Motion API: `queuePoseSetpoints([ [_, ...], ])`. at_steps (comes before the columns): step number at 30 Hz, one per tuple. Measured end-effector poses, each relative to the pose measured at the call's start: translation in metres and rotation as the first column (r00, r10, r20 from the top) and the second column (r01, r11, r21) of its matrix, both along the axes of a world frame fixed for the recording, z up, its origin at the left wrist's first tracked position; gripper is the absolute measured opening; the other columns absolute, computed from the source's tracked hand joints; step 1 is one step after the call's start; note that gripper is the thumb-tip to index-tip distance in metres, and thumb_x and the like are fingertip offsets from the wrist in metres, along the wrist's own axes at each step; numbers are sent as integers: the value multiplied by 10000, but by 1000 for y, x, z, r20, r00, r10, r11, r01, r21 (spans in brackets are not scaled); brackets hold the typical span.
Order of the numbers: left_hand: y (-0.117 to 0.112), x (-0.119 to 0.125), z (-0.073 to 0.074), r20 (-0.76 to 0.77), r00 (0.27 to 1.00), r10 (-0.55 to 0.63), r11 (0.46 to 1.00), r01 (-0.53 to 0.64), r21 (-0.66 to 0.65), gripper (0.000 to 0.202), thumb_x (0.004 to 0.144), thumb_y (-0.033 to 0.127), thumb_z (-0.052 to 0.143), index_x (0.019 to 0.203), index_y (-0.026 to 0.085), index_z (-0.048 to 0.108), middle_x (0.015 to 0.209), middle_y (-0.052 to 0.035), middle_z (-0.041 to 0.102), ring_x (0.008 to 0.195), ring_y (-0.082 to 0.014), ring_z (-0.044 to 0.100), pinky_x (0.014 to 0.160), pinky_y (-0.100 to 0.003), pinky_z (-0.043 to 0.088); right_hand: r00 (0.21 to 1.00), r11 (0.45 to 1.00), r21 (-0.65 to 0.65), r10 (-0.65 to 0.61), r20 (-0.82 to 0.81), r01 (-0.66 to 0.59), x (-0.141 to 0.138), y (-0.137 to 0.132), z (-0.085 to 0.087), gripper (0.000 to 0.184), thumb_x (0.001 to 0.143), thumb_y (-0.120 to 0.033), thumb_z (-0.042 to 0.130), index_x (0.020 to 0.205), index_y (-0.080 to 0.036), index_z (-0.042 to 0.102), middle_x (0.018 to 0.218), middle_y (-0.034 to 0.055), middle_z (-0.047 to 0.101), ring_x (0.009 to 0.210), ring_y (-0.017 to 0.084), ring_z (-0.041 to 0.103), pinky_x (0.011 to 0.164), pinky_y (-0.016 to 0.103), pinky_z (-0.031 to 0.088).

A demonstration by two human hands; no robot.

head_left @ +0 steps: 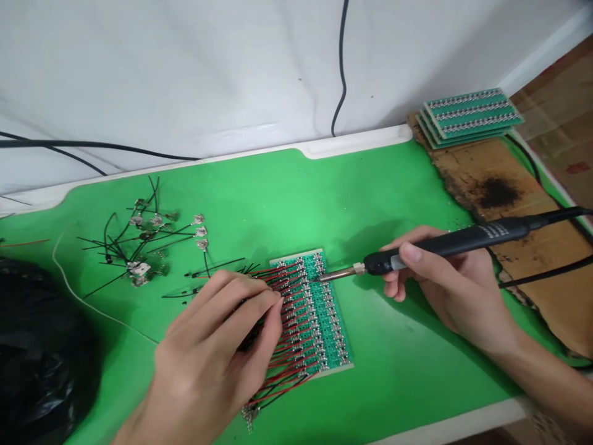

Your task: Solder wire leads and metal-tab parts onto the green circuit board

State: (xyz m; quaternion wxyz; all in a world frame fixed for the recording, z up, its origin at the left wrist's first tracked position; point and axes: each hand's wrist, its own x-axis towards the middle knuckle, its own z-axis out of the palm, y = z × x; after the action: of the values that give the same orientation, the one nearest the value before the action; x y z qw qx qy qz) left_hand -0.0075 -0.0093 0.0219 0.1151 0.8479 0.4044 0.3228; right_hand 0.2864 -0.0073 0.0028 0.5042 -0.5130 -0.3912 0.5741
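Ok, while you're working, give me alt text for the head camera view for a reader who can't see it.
The right hand holds a black soldering iron, its tip at a green circuit board lined with red wires, while the left hand rests on the wires. Loose wired metal tabs lie on a green mat; stacked boards sit on scorched cardboard.

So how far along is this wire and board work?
Done-looking: a stacked pile of green circuit boards with silver rows. In hand: the left hand presses red-and-black wires on a green board; the right hand holds a black soldering iron, tip at the board. Remaining: a loose heap of black-wired silver pieces.
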Motion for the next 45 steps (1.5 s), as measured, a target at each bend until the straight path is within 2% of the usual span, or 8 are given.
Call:
queuePoseSetpoints([
  [8,1,1,-1,-7,1000,-4,1000,4,25,177,989,17,772,1082,164,740,1027,-8,764,895,-113,714,908,-296,637,1000,1000,21,14,16,-14,1,0,-4,195,961,-450,932,921,-263,891,712,30,803,565,160,774,510,192,645],
  [16,1,1,1,-11,1000,-5,1000,5,18,169,990,20,769,1073,166,749,1033,-9,775,902,-114,725,928,-301,647,1000,1000,17,7,7,-7,2,0,-2,203,943,-447,947,906,-256,886,705,34,803,557,164,774,497,192,639],
  [22,0,0,-2,4,1000,7,1000,-7,18,179,983,26,769,1065,184,749,1005,-3,780,854,-127,734,879,-318,664,1000,1000,12,10,4,-10,1,1,-4,191,948,-447,944,912,-268,889,715,27,806,564,158,777,510,190,644],
  [45,-1,2,1,-11,1000,11,1000,-10,13,160,996,27,759,1064,171,749,1010,-7,781,895,-123,736,907,-302,661,1000,1000,20,1,11,-2,-1,2,-4,226,942,-451,946,907,-237,884,708,41,802,553,170,771,490,204,645],
])
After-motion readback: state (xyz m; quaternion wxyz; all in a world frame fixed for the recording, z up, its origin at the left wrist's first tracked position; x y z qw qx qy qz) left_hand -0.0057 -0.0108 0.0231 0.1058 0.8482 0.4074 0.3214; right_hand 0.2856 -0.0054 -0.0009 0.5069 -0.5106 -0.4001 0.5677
